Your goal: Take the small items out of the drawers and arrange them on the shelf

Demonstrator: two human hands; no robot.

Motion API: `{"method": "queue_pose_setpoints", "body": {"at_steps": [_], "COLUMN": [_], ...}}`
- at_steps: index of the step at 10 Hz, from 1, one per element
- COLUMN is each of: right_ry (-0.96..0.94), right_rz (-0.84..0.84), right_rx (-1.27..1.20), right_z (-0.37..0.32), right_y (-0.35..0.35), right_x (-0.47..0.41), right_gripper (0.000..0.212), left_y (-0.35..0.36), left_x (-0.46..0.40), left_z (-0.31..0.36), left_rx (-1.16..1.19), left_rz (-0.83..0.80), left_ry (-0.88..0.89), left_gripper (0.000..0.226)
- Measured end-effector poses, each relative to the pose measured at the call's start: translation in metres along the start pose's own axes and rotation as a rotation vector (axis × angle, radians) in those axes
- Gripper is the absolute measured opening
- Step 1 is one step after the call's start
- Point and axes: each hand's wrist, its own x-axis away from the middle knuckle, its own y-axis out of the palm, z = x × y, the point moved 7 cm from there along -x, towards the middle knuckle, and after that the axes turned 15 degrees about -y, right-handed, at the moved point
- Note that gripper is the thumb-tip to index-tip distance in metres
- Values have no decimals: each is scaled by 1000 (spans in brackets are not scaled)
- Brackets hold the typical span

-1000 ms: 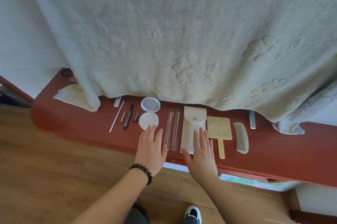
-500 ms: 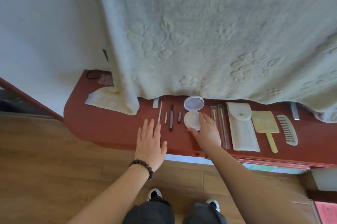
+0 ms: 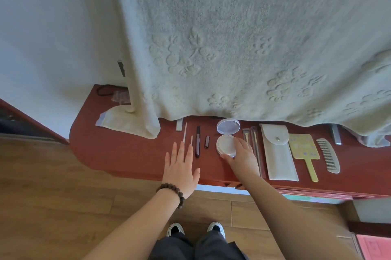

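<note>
Small items lie in a row on the red wooden shelf (image 3: 118, 154). My left hand (image 3: 179, 168) lies flat on the shelf, fingers straight, beside two thin white sticks (image 3: 184, 132). A dark pen (image 3: 197, 143) and its short cap (image 3: 207, 141) lie just right of it. My right hand (image 3: 243, 156) grips the base of an open round white compact (image 3: 224, 145), fingers and thumb around its near and right rim. Further right lie two clear tubes (image 3: 254, 134), a white pouch (image 3: 277, 151), a yellow hand mirror (image 3: 303, 149) and a grey comb (image 3: 329, 156).
A cream embossed blanket (image 3: 232, 48) hangs over the back of the shelf and hides whatever is behind it. Two small metal strips (image 3: 179, 125) poke out under its edge. A black hair tie (image 3: 103, 90) lies at the shelf's far left. Wooden floor lies below.
The view has swung left. My right hand left the pouch and went left to the compact, taking hold of its base. My left hand slid left from the compact toward the sticks.
</note>
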Motion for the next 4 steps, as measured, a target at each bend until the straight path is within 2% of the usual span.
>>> {"method": "queue_pose_setpoints", "body": {"at_steps": [2, 4], "right_ry": [23, 74], "right_rz": [-64, 63], "right_rx": [6, 30], "right_z": [0, 3], "right_y": [-5, -17], "right_x": [6, 43], "right_gripper": [75, 69], "left_y": [0, -11], "left_x": [2, 4], "left_z": [2, 10], "left_rx": [8, 27], "left_rz": [-5, 44], "left_ry": [-4, 46], "left_gripper": [71, 69]}}
